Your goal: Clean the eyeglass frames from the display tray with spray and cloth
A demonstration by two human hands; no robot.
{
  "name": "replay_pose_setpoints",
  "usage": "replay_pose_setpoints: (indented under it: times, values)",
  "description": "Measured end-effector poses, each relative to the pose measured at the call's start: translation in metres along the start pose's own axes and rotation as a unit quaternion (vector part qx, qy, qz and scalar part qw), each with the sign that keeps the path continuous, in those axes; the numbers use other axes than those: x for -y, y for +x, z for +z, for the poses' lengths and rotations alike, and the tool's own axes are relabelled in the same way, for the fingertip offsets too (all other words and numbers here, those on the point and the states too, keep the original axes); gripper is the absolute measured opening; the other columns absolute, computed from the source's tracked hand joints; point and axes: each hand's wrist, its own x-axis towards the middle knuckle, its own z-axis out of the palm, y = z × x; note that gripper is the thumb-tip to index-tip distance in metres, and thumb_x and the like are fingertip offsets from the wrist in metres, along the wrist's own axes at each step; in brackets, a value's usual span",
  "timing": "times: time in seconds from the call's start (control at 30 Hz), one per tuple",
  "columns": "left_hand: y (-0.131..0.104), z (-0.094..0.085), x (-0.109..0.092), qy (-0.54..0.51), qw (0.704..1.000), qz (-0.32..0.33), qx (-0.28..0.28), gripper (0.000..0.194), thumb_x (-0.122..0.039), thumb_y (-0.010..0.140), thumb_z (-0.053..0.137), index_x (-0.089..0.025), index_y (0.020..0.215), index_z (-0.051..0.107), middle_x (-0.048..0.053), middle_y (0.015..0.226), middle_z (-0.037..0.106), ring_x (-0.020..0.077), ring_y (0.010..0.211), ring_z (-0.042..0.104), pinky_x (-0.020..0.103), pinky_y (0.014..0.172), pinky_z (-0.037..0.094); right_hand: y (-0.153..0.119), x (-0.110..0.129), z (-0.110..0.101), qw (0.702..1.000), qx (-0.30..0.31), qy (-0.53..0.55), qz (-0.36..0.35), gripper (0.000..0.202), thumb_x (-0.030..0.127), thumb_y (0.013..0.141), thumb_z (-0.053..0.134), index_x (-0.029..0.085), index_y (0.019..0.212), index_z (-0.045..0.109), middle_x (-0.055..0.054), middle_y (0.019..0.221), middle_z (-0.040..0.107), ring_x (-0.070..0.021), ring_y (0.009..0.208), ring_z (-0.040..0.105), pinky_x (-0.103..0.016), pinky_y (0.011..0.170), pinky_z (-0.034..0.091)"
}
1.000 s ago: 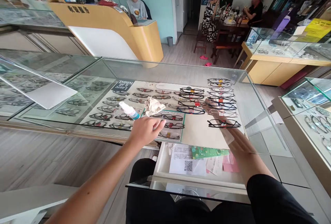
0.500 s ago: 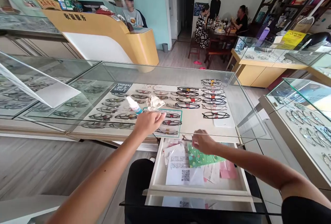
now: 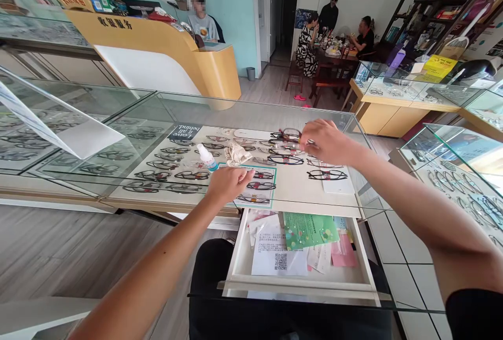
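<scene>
My right hand [image 3: 324, 142] is raised over the glass counter, its fingers closed on a pair of eyeglasses [image 3: 291, 133] with a dark frame; one lens sticks out to the left and the rest is hidden by the hand. My left hand [image 3: 231, 184] rests on the counter top with its fingers curled in; whatever may be under them is hidden. Just beyond it lie a crumpled beige cloth [image 3: 237, 154] and a white spray bottle [image 3: 206, 157] with a blue label. Rows of eyeglasses [image 3: 327, 174] lie in the display case.
Below the counter an open drawer [image 3: 240, 256] holds a green leaflet [image 3: 310, 231], a printed sheet [image 3: 277, 259] and pink paper. A white panel [image 3: 92, 138] stands at left. More display cases [image 3: 432, 143] are at right; several people sit or stand farther back.
My right hand has moved up from over the drawer to above the display case, bringing the eyeglasses along. The green leaflet is now uncovered. My left hand stays on the counter.
</scene>
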Motion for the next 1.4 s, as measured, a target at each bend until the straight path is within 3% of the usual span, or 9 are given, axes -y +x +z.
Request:
replay_pose_setpoints:
  times: [0.1,0.2,0.33,0.47,0.73,0.97,1.17,1.3,1.4]
  values:
    - [-0.001,-0.001,0.000,-0.008,1.000,0.001,-0.004,0.061,-0.068,0.108,0.034,-0.024,0.065,0.038,0.006,0.062,0.056,0.0217,0.064,0.048,0.036,0.066,0.022,0.069,-0.047,0.014,0.996,0.026,-0.060,0.065,0.029,0.027,0.112,0.058,0.015,0.117,0.084,-0.018,0.132,0.076,-0.0372,0.137,0.059,-0.054,0.126,0.038]
    - [-0.002,-0.002,0.001,-0.014,1.000,0.001,-0.002,0.060,-0.067,0.108,0.035,-0.024,0.066,0.041,0.006,0.063,0.059,0.0220,0.065,0.050,0.036,0.066,0.022,0.114,-0.068,0.038,0.990,0.047,-0.092,0.100,0.033,0.024,0.113,0.053,0.014,0.120,0.084,-0.019,0.142,0.075,-0.0373,0.143,0.055,-0.052,0.129,0.034]
    - [-0.002,-0.002,0.004,-0.024,1.000,0.001,0.005,0.059,-0.065,0.110,0.035,-0.024,0.068,0.042,0.006,0.063,0.059,0.0222,0.065,0.052,0.037,0.067,0.023,0.147,-0.082,0.069,0.985,0.056,-0.107,0.123,0.035,0.027,0.113,0.054,0.016,0.125,0.084,-0.020,0.151,0.073,-0.0387,0.142,0.054,-0.054,0.126,0.037]
    - [-0.003,0.000,0.006,-0.030,1.000,0.002,0.005,0.059,-0.065,0.111,0.035,-0.025,0.069,0.043,0.006,0.064,0.061,0.0232,0.067,0.054,0.037,0.068,0.024,0.163,-0.095,0.091,0.983,0.085,-0.101,0.126,0.035,0.031,0.112,0.055,0.020,0.124,0.086,-0.018,0.151,0.073,-0.0375,0.143,0.054,-0.053,0.126,0.038]
    - [-0.003,0.003,0.009,-0.027,1.000,0.002,-0.009,0.060,-0.064,0.113,0.040,-0.025,0.068,0.044,0.006,0.064,0.065,0.0234,0.066,0.058,0.037,0.066,0.025,0.173,-0.112,0.105,0.982,0.106,-0.094,0.128,0.043,0.036,0.111,0.053,0.019,0.135,0.084,-0.021,0.158,0.070,-0.0420,0.148,0.053,-0.056,0.130,0.036]
    - [-0.003,0.003,0.008,-0.023,1.000,-0.009,-0.013,0.061,-0.065,0.113,0.037,-0.025,0.069,0.049,0.007,0.066,0.065,0.0230,0.067,0.057,0.037,0.067,0.026,0.169,-0.104,0.106,0.983,0.103,-0.091,0.120,0.044,0.032,0.111,0.051,0.015,0.138,0.081,-0.022,0.146,0.079,-0.0396,0.148,0.059,-0.058,0.130,0.035]
    - [-0.002,0.004,0.009,-0.025,0.999,-0.005,-0.022,0.062,-0.065,0.112,0.038,-0.024,0.067,0.048,0.007,0.066,0.067,0.0226,0.066,0.058,0.037,0.066,0.025,0.149,-0.094,0.098,0.986,0.067,-0.083,0.126,0.045,0.036,0.113,0.053,0.018,0.141,0.084,-0.021,0.172,0.064,-0.0409,0.160,0.047,-0.063,0.137,0.026]
    - [-0.001,0.004,0.009,-0.016,0.999,-0.012,-0.025,0.062,-0.066,0.112,0.038,-0.025,0.067,0.047,0.008,0.065,0.065,0.0238,0.066,0.058,0.037,0.066,0.024,0.139,-0.067,0.075,0.988,0.014,-0.077,0.137,0.047,0.035,0.113,0.059,0.012,0.149,0.078,-0.024,0.179,0.055,-0.0432,0.163,0.046,-0.061,0.138,0.029]
    - [-0.002,0.003,0.007,-0.016,1.000,-0.013,-0.024,0.061,-0.067,0.111,0.038,-0.025,0.067,0.043,0.007,0.064,0.062,0.0236,0.066,0.056,0.037,0.066,0.023,0.110,-0.012,0.058,0.992,-0.057,-0.046,0.099,0.047,0.033,0.118,0.052,0.017,0.157,0.071,-0.018,0.179,0.055,-0.0363,0.161,0.051,-0.053,0.134,0.040]
